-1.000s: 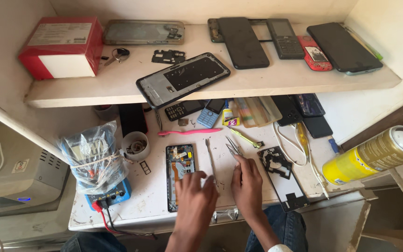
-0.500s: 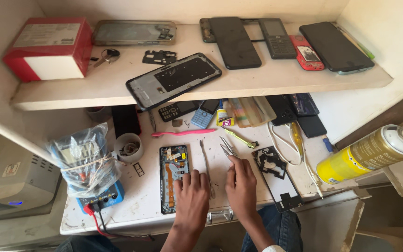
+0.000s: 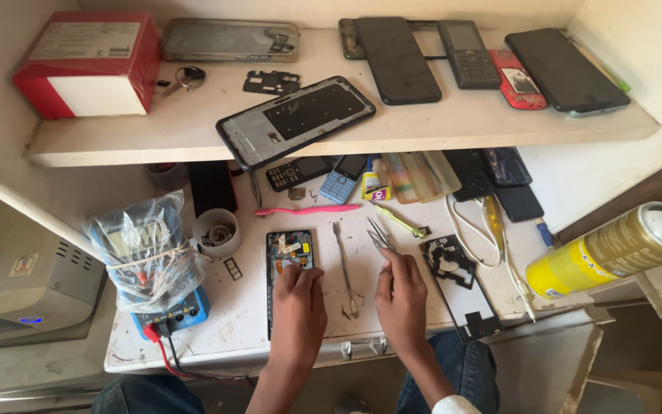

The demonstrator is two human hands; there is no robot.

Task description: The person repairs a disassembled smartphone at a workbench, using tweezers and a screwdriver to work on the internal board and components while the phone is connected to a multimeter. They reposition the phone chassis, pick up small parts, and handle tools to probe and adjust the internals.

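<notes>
White workbench point(image 3: 254, 322), shelf point(image 3: 453, 123) | left hand point(image 3: 298, 303) pressing opened phone point(image 3: 289, 257) | right hand point(image 3: 401, 295) gripping tweezers point(image 3: 379, 234)

A red-and-white box point(image 3: 90, 65) with a pale label stands at ten o'clock on the shelf point(image 3: 453, 126). Dark phone screens point(image 3: 398, 57) lie at one o'clock. A yellow spray can point(image 3: 614, 249) lies at three o'clock, a clear plastic bag point(image 3: 147, 249) at nine.

Two hands work at the lower centre. On the upper shelf lie one red-and-white box point(image 3: 86, 65), two keypad phones, two dark smartphones and one bare phone frame point(image 3: 296, 121). At the right edge stands one yellow spray can point(image 3: 614, 249).
</notes>
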